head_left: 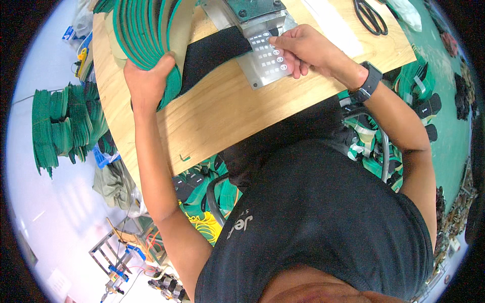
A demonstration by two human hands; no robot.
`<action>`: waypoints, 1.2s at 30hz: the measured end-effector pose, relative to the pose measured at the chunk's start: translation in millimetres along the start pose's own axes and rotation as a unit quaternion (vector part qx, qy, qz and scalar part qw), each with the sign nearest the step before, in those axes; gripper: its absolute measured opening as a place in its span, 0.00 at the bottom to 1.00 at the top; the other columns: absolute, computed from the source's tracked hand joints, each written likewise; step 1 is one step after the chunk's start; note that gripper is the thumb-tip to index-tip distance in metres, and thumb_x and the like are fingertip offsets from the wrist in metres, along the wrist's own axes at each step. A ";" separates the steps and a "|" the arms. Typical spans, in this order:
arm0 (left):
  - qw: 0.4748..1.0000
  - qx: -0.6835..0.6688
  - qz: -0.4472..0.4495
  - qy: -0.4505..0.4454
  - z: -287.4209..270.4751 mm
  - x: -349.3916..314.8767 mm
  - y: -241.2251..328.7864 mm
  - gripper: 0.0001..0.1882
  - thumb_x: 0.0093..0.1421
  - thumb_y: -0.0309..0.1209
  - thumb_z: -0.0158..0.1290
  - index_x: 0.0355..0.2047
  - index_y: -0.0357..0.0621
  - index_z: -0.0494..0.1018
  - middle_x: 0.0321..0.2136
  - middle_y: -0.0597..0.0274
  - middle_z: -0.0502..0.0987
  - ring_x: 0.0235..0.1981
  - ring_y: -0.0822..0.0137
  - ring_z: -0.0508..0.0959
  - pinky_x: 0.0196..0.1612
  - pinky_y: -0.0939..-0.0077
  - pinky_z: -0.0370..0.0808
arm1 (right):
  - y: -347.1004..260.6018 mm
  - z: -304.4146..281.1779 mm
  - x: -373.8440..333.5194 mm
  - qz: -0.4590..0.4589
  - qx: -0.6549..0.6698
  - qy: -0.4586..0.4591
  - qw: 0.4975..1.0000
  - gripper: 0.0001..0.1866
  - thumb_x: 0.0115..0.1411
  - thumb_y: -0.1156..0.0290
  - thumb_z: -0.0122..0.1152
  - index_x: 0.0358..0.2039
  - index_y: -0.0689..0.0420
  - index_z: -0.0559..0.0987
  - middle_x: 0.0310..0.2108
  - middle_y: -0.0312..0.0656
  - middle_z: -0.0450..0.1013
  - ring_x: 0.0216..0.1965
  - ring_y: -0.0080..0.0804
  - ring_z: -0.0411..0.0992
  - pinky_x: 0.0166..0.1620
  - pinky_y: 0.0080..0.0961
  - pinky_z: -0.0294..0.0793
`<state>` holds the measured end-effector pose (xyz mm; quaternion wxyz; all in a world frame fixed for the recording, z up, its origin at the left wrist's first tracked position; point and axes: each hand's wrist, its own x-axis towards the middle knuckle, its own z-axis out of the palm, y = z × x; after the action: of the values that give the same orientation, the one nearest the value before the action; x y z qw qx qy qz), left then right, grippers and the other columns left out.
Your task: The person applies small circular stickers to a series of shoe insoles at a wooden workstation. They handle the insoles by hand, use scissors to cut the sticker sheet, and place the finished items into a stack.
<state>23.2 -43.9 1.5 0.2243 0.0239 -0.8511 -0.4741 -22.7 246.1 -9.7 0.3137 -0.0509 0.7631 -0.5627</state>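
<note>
My left hand (146,81) is closed round the near end of a fanned stack of green insoles (144,35) with beige edges. Beside that stack a long black insole-like piece (214,53) lies on the wooden table, its far end reaching a metal press (257,15). My right hand (308,48) is over the press's metal plate, its thumb and forefinger pinched together at a clear sheet with rows of white prints (268,56). Whatever is between those fingertips is too small to make out. The other fingers curl above the sheet's right edge.
The wooden table (212,126) has a curved left edge. Black-handled scissors (371,17) lie at its far right, near a white strip (333,25). More green insoles (65,121) are stacked at left, and others (364,134) lie below the table. Yellow cord (204,224) shows underneath.
</note>
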 end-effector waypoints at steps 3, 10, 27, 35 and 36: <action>1.000 -0.001 -0.010 -0.014 -1.0 0.5 0.1 0.12 0.45 0.26 0.60 0.31 0.37 0.74 0.27 0.65 0.77 0.27 0.76 0.74 0.35 0.78 0.72 | 1.1 -0.9 0.8 -0.002 0.006 0.010 1.000 0.21 0.63 0.57 0.53 0.20 0.60 0.73 0.10 0.39 0.70 0.08 0.21 0.68 0.10 0.11 0.62; 1.000 0.009 -0.005 0.001 3.5 0.2 5.1 0.12 0.44 0.27 0.60 0.30 0.36 0.73 0.26 0.64 0.78 0.27 0.75 0.74 0.35 0.78 0.72 | 2.5 -5.8 -0.3 -0.015 0.029 -0.014 0.999 0.18 0.62 0.61 0.53 0.21 0.61 0.74 0.09 0.39 0.69 0.07 0.20 0.65 0.09 0.10 0.58; 0.999 -0.029 -0.016 -0.036 10.3 -4.8 8.9 0.20 0.45 0.26 0.59 0.40 0.34 0.72 0.31 0.63 0.78 0.31 0.75 0.75 0.38 0.79 0.72 | 8.7 -4.6 -2.3 -0.030 0.030 -0.018 0.999 0.14 0.61 0.66 0.53 0.22 0.60 0.75 0.09 0.36 0.69 0.07 0.18 0.63 0.09 0.11 0.55; 0.998 0.033 -0.009 -0.055 12.2 -7.1 11.5 0.28 0.42 0.29 0.57 0.47 0.34 0.70 0.33 0.60 0.78 0.32 0.72 0.75 0.40 0.77 0.72 | 11.3 -8.0 -7.5 -0.079 0.038 -0.035 0.996 0.13 0.61 0.67 0.51 0.22 0.59 0.74 0.08 0.33 0.65 0.07 0.15 0.59 0.11 0.12 0.55; 0.992 0.088 0.014 -0.092 7.4 -6.8 13.7 0.34 0.42 0.32 0.61 0.52 0.35 0.68 0.38 0.54 0.77 0.39 0.70 0.75 0.46 0.76 0.71 | 13.1 -14.5 -11.9 -0.087 0.052 -0.043 0.994 0.14 0.61 0.66 0.50 0.22 0.59 0.74 0.08 0.32 0.64 0.07 0.15 0.59 0.11 0.12 0.55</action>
<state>28.7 -28.7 6.9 0.1490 -0.0125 -0.9066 -0.3946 -17.3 268.0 -13.9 0.2983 -0.1253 0.7114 -0.6239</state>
